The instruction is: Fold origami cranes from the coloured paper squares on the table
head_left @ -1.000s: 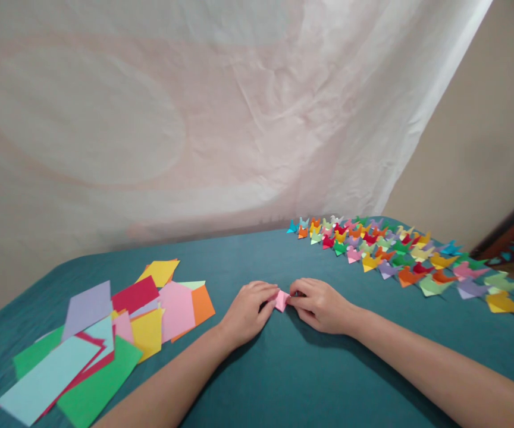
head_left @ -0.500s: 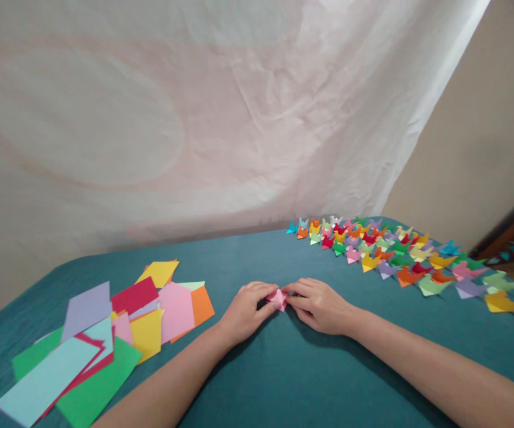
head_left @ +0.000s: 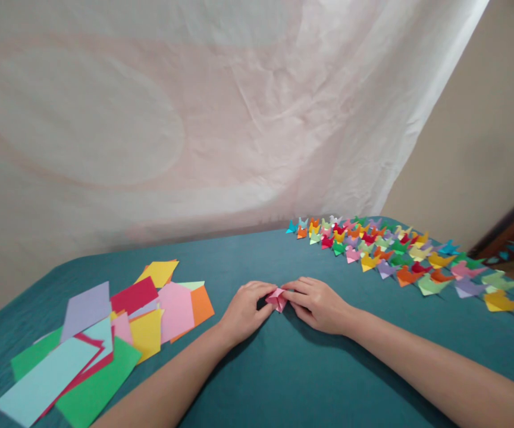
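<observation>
Now, left of the paper birds (head_left: 406, 276), my left grip (head_left: 247, 309) and right grip (head_left: 318, 304) pinch presumably flimsy pink paper (head_left: 277, 301) by its edges.

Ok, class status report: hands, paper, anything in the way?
Left hand, right hand: both touching small folded pink paper between them. Nothing blocking; multicoloured paper sheets left, folded multicoloured paper birds right.

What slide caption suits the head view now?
Left hand and right hand hold folded pink paper between loose sheets and paper birds.
</observation>
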The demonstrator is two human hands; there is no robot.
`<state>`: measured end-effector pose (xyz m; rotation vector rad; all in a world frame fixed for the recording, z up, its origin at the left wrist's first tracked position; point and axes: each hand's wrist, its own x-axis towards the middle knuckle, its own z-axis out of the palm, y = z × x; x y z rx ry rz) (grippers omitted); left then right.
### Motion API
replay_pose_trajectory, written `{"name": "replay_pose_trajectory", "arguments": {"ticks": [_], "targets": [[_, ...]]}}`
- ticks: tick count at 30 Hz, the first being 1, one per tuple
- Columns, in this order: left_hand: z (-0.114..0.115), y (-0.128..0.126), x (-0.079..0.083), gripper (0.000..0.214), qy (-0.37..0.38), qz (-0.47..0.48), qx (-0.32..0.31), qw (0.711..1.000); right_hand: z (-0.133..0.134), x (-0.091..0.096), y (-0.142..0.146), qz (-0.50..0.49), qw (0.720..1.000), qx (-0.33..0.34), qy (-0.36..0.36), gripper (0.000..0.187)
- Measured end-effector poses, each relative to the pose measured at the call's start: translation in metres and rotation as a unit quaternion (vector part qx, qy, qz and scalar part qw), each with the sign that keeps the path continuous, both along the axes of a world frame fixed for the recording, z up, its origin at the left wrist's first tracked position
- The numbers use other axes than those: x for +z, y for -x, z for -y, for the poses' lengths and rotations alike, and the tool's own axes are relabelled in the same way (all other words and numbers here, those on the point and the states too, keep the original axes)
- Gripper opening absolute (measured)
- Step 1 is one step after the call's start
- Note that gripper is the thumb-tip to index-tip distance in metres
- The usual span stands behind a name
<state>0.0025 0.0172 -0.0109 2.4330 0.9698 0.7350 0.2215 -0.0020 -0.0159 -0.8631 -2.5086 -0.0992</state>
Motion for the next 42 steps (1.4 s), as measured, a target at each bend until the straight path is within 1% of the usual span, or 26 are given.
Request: {"name": "replay_pose_trajectory", "arguments": {"ticks": [2,6,9,11,13,16,18,20,26,30,35,38,42], "targets": [[-0.001,-0.001,-0.001,0.027,-0.009,-0.013,0.010,1.000,0.000,0.000,0.001,-0.010,1.000,-0.003,0.002,0.031],[-0.002,-0.005,-0.002,0.027,-0.038,-0.052,0.056,0.996,0.000,-0.001,0.003,-0.035,0.999,0.002,0.018,0.031],[-0.002,-0.008,-0.001,0.027,-0.051,-0.075,0.068,0.994,-0.002,-0.005,0.003,-0.105,0.992,0.005,0.062,0.033],[-0.001,-0.009,0.000,0.026,-0.053,-0.080,0.069,0.993,-0.004,-0.008,0.003,-0.177,0.978,-0.005,0.111,0.030],[0.000,-0.009,0.002,0.026,-0.052,-0.082,0.070,0.993,-0.008,-0.011,0.004,-0.238,0.957,-0.036,0.163,0.024],[0.001,-0.010,0.003,0.026,-0.048,-0.083,0.074,0.993,-0.013,-0.013,0.005,-0.294,0.921,-0.084,0.242,0.018],[0.001,-0.010,0.003,0.026,-0.045,-0.081,0.079,0.993,-0.017,-0.014,0.006,-0.311,0.900,-0.084,0.293,0.021],[0.001,-0.010,0.003,0.026,-0.042,-0.076,0.086,0.992,-0.018,-0.013,0.007,-0.315,0.887,-0.076,0.329,0.021],[0.000,-0.014,0.003,0.019,-0.024,-0.067,0.108,0.992,-0.019,-0.010,0.009,-0.326,0.866,-0.079,0.371,0.020],[-0.005,-0.015,0.000,0.022,0.007,-0.041,0.125,0.991,-0.019,-0.008,0.011,-0.322,0.864,-0.082,0.379,0.019],[-0.010,-0.015,-0.006,0.019,0.026,0.002,0.134,0.991,-0.021,-0.006,0.011,-0.294,0.876,-0.083,0.372,0.019],[-0.010,-0.016,-0.006,0.018,0.030,0.008,0.140,0.990,-0.021,-0.004,0.012,-0.276,0.886,-0.082,0.364,0.019],[-0.008,-0.018,-0.004,0.018,0.038,0.004,0.147,0.988,-0.021,-0.002,0.015,-0.261,0.889,-0.089,0.365,0.019]]}}
